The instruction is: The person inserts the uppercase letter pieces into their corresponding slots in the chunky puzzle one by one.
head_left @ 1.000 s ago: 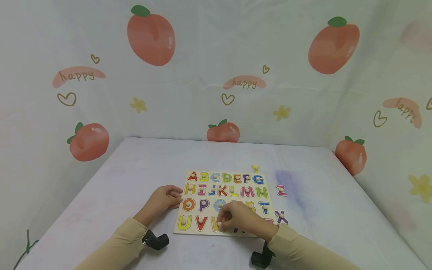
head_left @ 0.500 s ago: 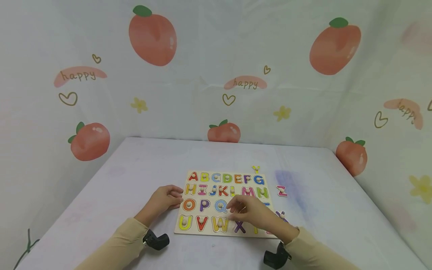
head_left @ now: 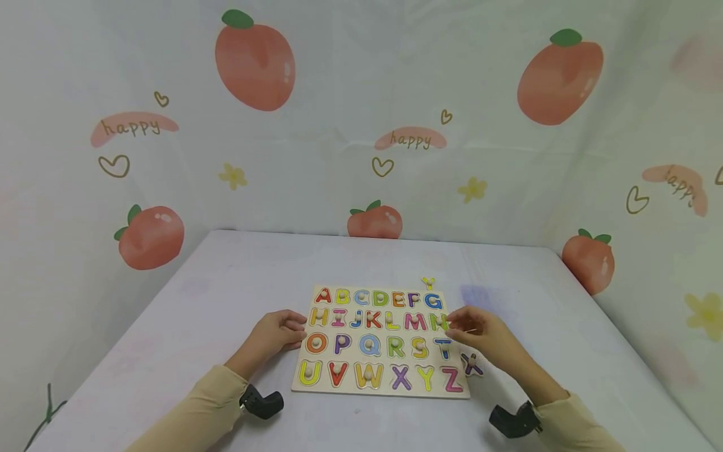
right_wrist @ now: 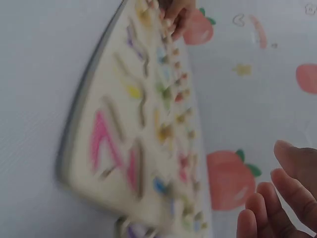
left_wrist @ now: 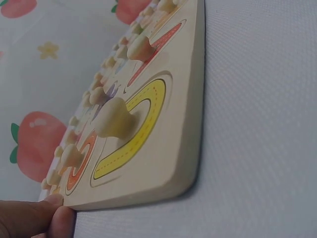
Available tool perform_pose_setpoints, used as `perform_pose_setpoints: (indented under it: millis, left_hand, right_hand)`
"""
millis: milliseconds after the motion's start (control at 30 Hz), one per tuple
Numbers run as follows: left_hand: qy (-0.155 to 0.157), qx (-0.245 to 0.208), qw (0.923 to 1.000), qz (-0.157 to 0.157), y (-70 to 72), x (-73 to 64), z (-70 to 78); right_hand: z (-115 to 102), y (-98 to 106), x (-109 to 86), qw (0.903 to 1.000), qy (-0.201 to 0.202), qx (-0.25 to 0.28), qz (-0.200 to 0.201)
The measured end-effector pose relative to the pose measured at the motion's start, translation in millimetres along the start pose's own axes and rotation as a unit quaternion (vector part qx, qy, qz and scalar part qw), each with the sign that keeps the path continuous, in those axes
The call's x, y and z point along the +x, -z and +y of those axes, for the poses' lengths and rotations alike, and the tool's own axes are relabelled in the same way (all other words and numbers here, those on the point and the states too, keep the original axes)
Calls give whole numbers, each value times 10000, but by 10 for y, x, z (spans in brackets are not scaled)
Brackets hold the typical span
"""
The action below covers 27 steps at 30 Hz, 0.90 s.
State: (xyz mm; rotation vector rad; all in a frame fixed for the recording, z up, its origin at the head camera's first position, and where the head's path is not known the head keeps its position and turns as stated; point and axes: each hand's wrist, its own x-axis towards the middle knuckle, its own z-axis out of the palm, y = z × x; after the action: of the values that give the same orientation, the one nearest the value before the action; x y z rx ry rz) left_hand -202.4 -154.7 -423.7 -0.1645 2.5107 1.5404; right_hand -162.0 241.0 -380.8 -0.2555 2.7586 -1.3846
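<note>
A wooden alphabet puzzle board (head_left: pixel 380 392) lies flat mid-table, most of its letters bearing round knobs. My left hand (head_left: pixel 273 336) holds the board's left edge; in the left wrist view, the thumb (left_wrist: pixel 53 200) rests on that edge near the yellow U piece (left_wrist: pixel 157 106). Beyond the right edge, near the N, is my right hand (head_left: pixel 487 333), fingers parted and holding nothing visible. The purple X piece (head_left: pixel 472 364) lies off the board below that hand. Past the top edge lies the yellow Y piece (head_left: pixel 428 284). The loose Z piece is hidden behind the right hand.
The bottom row ends in knobless printed recesses for X (head_left: pixel 401 377), Y (head_left: pixel 425 378) and Z (head_left: pixel 453 380). A white cloth covers the table (head_left: pixel 271 263), with a fruit-printed curtain (head_left: pixel 316 169) behind. Black wrist cameras (head_left: pixel 261 402) hang under both wrists.
My right hand has let go of the W piece, which now sits in its recess, and has moved right and away to the board's right edge. The left hand stays put.
</note>
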Motion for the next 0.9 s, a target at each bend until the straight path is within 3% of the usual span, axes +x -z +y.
perform_pose_setpoints:
  millis: [167,333,600,900]
  left_hand:
    - [10,21,10000,-13,-2,-2,-3]
    - [-15,20,10000,-3,4,2,-5]
    - [6,24,10000,-9,0,1,-10]
    - [-43,51,10000,-5,6,-9,-4]
  right_hand:
    - [256,68,-82,9996,-273,-118,-4]
    - [416,105,-154,9984,-313,-173,-445]
    - [480,116,-210,9942,-617,-369,-804]
    - [445,97,-208,9925,-783,-614,-713]
